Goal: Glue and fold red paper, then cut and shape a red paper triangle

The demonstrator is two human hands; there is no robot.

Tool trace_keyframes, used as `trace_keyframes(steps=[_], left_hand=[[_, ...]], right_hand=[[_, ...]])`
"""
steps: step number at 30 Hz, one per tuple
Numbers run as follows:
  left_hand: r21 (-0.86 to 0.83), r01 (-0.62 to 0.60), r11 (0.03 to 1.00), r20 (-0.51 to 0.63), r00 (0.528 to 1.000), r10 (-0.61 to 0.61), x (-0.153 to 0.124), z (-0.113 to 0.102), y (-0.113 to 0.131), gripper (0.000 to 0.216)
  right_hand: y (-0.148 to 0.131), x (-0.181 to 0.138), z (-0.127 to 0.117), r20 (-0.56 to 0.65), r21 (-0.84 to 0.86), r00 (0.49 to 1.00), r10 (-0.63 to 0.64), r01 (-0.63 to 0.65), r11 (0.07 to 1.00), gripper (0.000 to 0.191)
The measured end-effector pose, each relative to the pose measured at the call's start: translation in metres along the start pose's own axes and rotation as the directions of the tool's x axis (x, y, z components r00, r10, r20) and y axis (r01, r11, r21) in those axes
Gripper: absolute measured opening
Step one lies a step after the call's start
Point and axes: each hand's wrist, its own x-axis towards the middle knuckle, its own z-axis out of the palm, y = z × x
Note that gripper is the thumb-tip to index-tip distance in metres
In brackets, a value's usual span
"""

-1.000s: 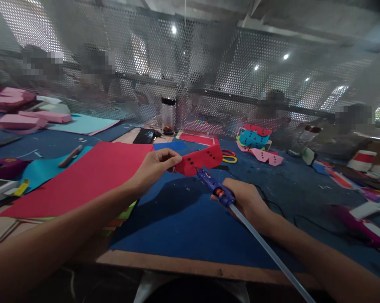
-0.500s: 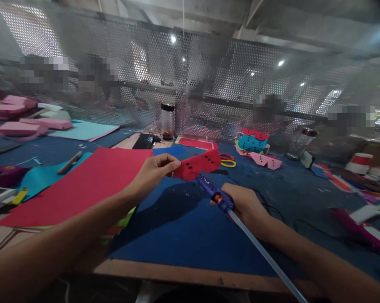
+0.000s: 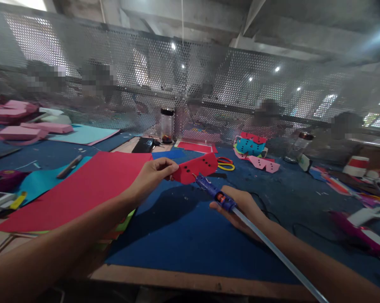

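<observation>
Between the thumb and fingers of my left hand is the left end of a red paper cutout with several black dots, raised above the blue table mat. My right hand is wrapped round a purple hot glue gun. Its nozzle tip is at the lower edge of the cutout; whether it touches cannot be told. Out of the gun's rear runs a long translucent glue stick. Under my left forearm lies a large red sheet on other coloured sheets.
Scissors with red and yellow handles lie behind the cutout. Farther back are a phone, a glass jar and dotted paper pieces. A magenta tool lies at right. A perforated metal screen closes the back, people beyond.
The view has tilted up slightly, so things on the table sit a little lower. Both hands keep their grip, and the nozzle stays by the cutout's lower edge.
</observation>
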Motion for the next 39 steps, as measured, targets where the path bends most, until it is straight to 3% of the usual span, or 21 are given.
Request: trace_keyframes(steps=[8,12,15,21,29,34,39], left_hand=[[-0.028,0.03,0.999,-0.038,0.999,-0.031,0.002,-0.002,0.0,0.023],[-0.081,0.01,0.997,-0.109,0.994,-0.019,0.007,-0.009,-0.004,0.02],[-0.113,-0.027,0.993,-0.205,0.979,0.003,0.013,-0.022,-0.009,0.018],[-0.068,0.029,0.997,-0.296,0.954,-0.048,0.023,-0.059,-0.022,0.018],[-0.022,0.02,1.0,-0.365,0.93,-0.026,0.025,-0.079,-0.034,0.016],[-0.029,0.031,0.999,-0.41,0.911,-0.04,0.03,-0.087,-0.042,0.012],[-0.053,0.036,0.998,-0.448,0.892,-0.056,0.033,-0.095,-0.044,0.01]], right_hand=[[-0.01,0.004,-0.008,0.042,0.184,0.996,0.075,-0.082,0.979,0.034],[-0.014,0.003,-0.014,0.078,0.24,0.975,0.21,-0.223,0.945,0.034],[-0.016,0.003,-0.016,0.089,0.289,0.96,0.266,-0.281,0.915,0.039],[0.006,0.007,-0.006,0.154,0.325,0.916,0.37,-0.4,0.857,0.037],[0.027,0.052,0.001,0.203,0.273,0.953,0.227,-0.278,0.921,0.04],[0.03,0.089,0.007,0.337,0.15,0.916,0.216,-0.279,0.948,0.052],[0.037,0.102,0.02,0.429,0.089,0.874,0.227,-0.291,0.953,0.056]])
